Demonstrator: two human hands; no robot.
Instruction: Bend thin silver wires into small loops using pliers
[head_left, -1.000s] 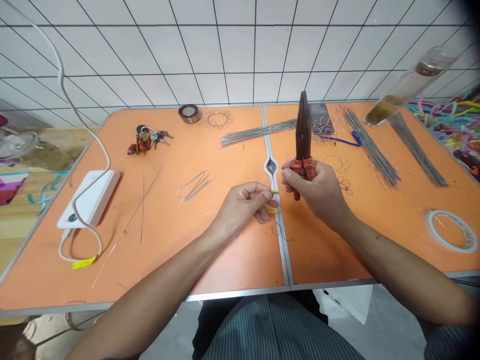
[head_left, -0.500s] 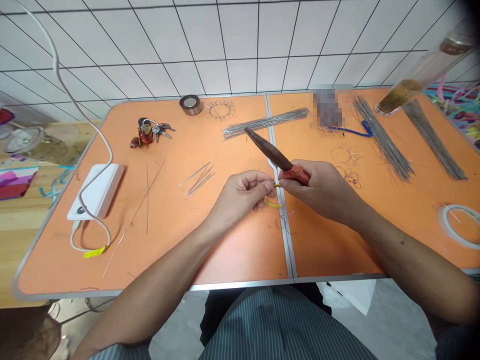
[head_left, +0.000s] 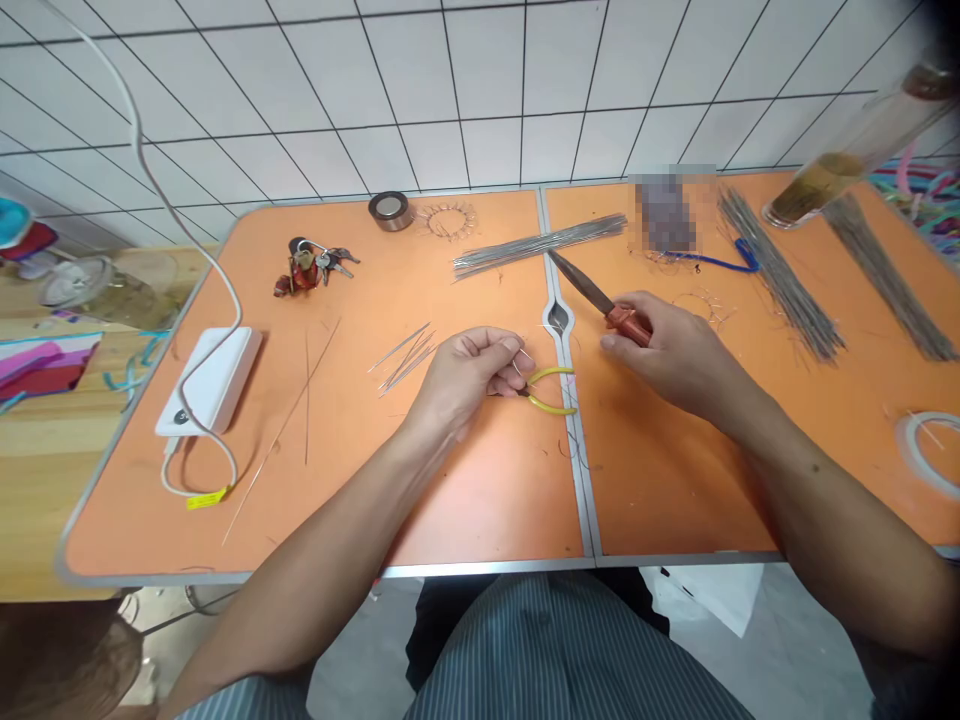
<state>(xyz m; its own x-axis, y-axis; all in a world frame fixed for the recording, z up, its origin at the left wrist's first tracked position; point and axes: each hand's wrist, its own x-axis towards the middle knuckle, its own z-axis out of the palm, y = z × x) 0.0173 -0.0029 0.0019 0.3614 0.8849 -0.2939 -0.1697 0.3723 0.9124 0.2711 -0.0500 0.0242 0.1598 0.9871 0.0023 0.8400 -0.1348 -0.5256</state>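
My left hand (head_left: 465, 375) pinches small yellow-handled pliers (head_left: 551, 390) at their head, with the handles pointing right over the table's centre seam. My right hand (head_left: 671, 350) grips long-nose pliers with red handles (head_left: 619, 318), their dark steel jaws reaching up-left. The two hands are apart. A small bundle of short wires (head_left: 409, 360) lies just left of my left hand, and a long straight-wire bundle (head_left: 536, 245) lies beyond both hands on the orange folding table (head_left: 480, 500).
Further wire bundles (head_left: 780, 275) lie at the right, beside a glass tube (head_left: 847, 150) holding brownish contents. Keys (head_left: 304, 268), a tape roll (head_left: 390, 211) and a white power bank (head_left: 210, 380) with its cable sit at the left. A blurred patch (head_left: 664, 215) hides something at the back.
The red-handled pliers have tipped from upright to nearly flat, jaws pointing up-left. My right hand has moved right, away from my left hand. The yellow handles now show fully.
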